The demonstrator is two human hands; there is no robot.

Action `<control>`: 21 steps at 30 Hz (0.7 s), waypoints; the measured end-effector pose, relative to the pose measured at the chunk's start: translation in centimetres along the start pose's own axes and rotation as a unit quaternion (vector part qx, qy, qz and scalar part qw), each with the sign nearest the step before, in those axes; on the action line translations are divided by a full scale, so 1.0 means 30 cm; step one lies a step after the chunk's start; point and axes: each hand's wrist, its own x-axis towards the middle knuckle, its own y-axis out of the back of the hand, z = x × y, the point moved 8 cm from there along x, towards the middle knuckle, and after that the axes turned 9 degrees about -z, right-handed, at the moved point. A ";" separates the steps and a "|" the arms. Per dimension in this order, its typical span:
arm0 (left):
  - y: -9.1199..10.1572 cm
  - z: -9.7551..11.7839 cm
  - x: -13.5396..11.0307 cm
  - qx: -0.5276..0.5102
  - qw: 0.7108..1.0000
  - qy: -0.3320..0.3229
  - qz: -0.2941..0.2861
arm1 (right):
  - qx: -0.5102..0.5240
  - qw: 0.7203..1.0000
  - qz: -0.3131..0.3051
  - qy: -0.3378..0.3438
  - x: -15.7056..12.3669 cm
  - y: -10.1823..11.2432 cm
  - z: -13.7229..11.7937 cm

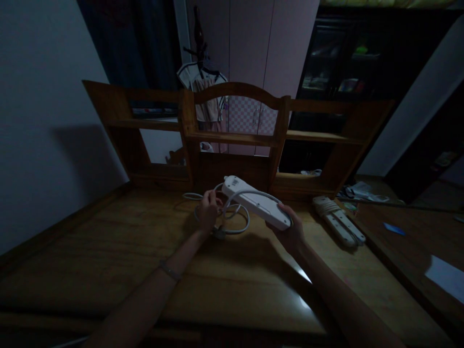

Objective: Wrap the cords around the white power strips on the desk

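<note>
A white power strip is held above the wooden desk, tilted with its far end toward the shelf. My right hand is closed round its near end from below. My left hand is closed on the strip's white cable, which hangs in loops between both hands and trails onto the desk.
A second white power strip with wound cable lies on the desk to the right. A wooden shelf unit stands along the desk's back edge. Papers and small items lie at the far right. A bracelet is on my left wrist.
</note>
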 end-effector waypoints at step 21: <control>-0.209 0.230 -0.175 0.306 0.873 -0.333 -0.184 | -0.059 0.996 -0.052 0.038 0.036 -0.028 0.014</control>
